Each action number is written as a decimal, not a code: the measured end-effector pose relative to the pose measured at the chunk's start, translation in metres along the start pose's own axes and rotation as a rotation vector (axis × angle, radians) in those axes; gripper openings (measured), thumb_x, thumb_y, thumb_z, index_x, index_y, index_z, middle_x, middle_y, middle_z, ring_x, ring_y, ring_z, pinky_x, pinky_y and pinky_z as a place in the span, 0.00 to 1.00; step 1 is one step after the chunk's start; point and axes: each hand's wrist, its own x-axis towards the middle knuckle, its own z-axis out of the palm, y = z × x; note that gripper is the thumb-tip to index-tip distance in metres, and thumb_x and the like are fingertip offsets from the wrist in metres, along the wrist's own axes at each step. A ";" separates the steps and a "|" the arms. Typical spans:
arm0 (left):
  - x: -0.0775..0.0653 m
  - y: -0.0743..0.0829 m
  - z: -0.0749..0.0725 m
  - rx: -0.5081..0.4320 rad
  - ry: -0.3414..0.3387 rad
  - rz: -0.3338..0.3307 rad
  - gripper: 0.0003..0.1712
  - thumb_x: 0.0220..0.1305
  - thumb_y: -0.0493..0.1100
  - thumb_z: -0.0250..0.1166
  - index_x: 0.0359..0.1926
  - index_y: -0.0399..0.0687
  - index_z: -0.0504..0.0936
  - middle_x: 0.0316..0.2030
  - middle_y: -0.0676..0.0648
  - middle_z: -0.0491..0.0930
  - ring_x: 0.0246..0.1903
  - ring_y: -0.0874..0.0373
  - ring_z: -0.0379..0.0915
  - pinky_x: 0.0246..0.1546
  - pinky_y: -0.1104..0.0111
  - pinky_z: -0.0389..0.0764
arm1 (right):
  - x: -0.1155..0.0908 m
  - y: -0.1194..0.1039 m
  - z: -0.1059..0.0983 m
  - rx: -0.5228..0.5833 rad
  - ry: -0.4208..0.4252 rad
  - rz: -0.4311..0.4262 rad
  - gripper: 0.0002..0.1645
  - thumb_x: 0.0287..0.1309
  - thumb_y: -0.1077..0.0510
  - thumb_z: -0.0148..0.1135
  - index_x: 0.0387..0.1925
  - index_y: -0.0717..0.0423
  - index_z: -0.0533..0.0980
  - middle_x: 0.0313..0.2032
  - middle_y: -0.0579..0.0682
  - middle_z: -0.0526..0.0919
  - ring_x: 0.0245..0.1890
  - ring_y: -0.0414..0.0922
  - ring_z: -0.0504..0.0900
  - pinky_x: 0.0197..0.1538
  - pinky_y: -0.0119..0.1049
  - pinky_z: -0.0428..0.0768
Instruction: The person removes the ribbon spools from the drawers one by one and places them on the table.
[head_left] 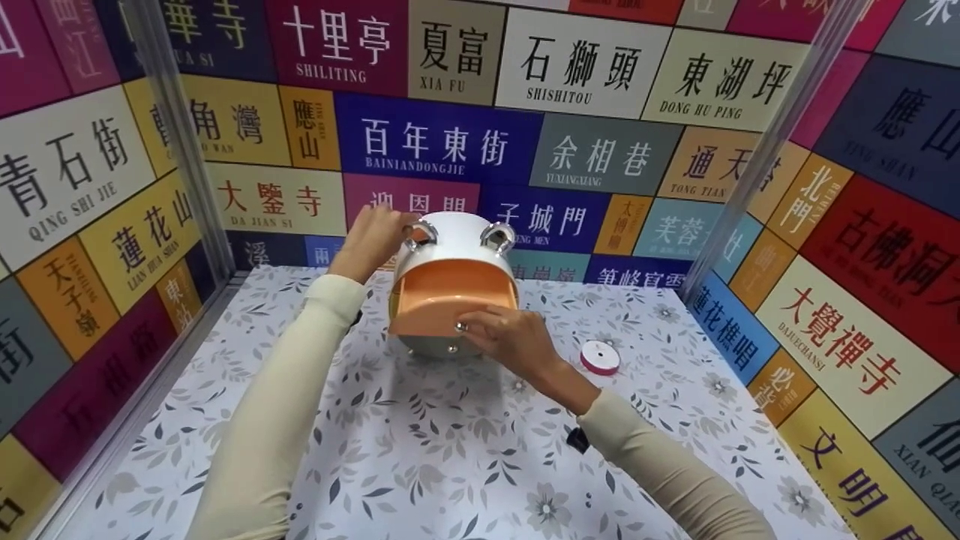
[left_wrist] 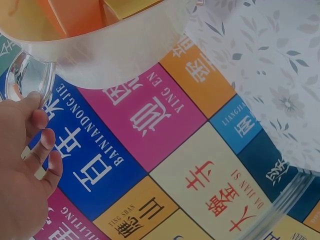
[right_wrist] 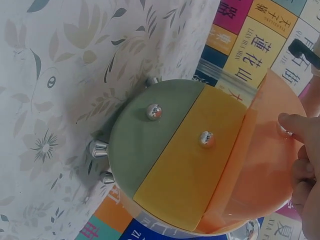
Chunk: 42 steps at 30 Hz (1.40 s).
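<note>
Glossy white plastic drawer box [head_left: 450, 232], smooth matt orange drawer [head_left: 442, 296], shiny metal knobs [right_wrist: 154, 111], matt floral tablecloth [head_left: 450, 450]

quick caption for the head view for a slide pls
Left hand grips a clear handle of a white round drawer box while the right hand holds its pulled-out orange drawer.

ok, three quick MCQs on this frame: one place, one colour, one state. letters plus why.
1. Where is the pink ribbon spool?
A. right of the round drawer box
B. inside a drawer
C. in the left hand

2. What colour is the pulled-out drawer?
A. green
B. orange
C. blue

3. What is the right hand doing?
A. resting flat on the table
B. holding the spool
C. fingers at the orange drawer's front

Answers: 1 A, it lies on the floral table beside the round drawer box. 2 B, the head view shows orange. 3 C, fingertips meet the drawer by its knob.
</note>
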 end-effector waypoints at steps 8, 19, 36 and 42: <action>-0.002 0.001 -0.001 -0.012 -0.030 -0.027 0.08 0.74 0.37 0.63 0.43 0.52 0.88 0.27 0.41 0.85 0.28 0.43 0.77 0.31 0.53 0.77 | 0.004 0.007 0.007 -0.006 -0.009 0.062 0.14 0.58 0.49 0.78 0.46 0.40 0.89 0.45 0.41 0.91 0.24 0.41 0.85 0.25 0.36 0.80; -0.002 0.001 -0.003 -0.024 -0.047 -0.048 0.11 0.74 0.37 0.63 0.50 0.52 0.89 0.28 0.40 0.85 0.27 0.43 0.76 0.31 0.54 0.77 | 0.009 0.021 0.018 -0.022 0.017 0.083 0.15 0.57 0.48 0.78 0.46 0.41 0.89 0.46 0.42 0.90 0.22 0.39 0.83 0.25 0.34 0.78; -0.001 0.003 -0.003 -0.036 -0.076 -0.066 0.13 0.74 0.36 0.62 0.51 0.55 0.89 0.29 0.40 0.86 0.28 0.44 0.76 0.34 0.54 0.79 | 0.018 0.034 0.030 -0.064 -0.002 0.165 0.15 0.59 0.47 0.77 0.48 0.41 0.88 0.30 0.42 0.89 0.20 0.38 0.80 0.22 0.37 0.77; -0.001 0.000 -0.002 -0.021 -0.051 -0.047 0.13 0.72 0.35 0.64 0.50 0.54 0.89 0.28 0.40 0.86 0.30 0.42 0.78 0.33 0.52 0.80 | 0.024 0.037 0.036 -0.068 -0.001 0.187 0.14 0.60 0.47 0.76 0.47 0.40 0.88 0.30 0.42 0.89 0.19 0.39 0.80 0.21 0.37 0.77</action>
